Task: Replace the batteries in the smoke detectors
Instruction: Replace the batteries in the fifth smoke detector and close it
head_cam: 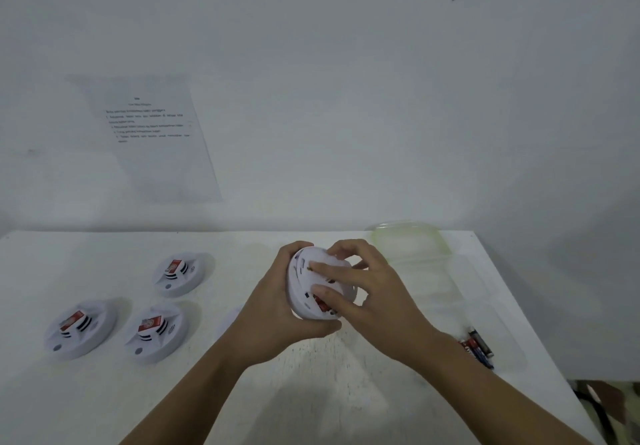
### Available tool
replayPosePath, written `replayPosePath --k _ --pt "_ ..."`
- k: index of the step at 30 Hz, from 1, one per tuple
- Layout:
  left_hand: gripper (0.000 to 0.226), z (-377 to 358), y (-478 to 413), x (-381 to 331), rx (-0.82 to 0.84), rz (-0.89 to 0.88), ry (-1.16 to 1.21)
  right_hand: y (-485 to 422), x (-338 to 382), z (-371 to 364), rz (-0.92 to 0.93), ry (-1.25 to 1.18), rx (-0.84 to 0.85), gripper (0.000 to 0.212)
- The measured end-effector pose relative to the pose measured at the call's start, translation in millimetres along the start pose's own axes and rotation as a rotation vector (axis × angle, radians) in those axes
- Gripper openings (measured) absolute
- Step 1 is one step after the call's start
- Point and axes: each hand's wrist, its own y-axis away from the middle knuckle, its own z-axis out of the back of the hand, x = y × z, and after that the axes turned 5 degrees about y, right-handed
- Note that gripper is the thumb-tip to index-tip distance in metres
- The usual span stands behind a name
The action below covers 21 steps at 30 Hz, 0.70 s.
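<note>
Standing by the matt white table, I see a person holding a round white plastic smoke detector tilted on edge just above the tabletop. The left hand cups the disc from the left, fingers curled round its smooth rim and thumb underneath. The right hand clamps it from the other side, fingers spread across its face and thumb hooked over the far edge. Something red shows in the detector between those fingers.

Left of the detector, three more round white detectors lie flat, each with a red-and-white block on its raised centre. Right of the detector and nearer the person, slim cylindrical batteries in red, blue and black lie in a shallow clear plastic box. Just beyond the detector to the right sits a clear lid with a greenish rim. Up and left of the detector, a printed paper sheet hangs flat on the wall.
</note>
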Motion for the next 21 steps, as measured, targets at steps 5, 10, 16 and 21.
replayPosePath --k 5,10,16,21 --pt "0.074 -5.3 -4.0 -1.0 0.045 0.001 0.034 -2.6 -5.1 14.2 0.013 0.072 0.019 0.040" --pt "0.077 -8.0 -7.6 2.8 0.035 0.005 -0.012 -3.2 -8.1 18.7 0.049 0.150 -0.009 0.049" --pt "0.063 -14.5 -17.9 -9.0 0.091 -0.006 -0.082 -9.9 -4.7 17.7 0.151 0.299 -0.220 0.047" --pt "0.083 -18.8 -13.5 -7.3 -0.024 -0.002 -0.033 -15.1 -0.6 18.9 0.036 0.226 -0.239 0.049"
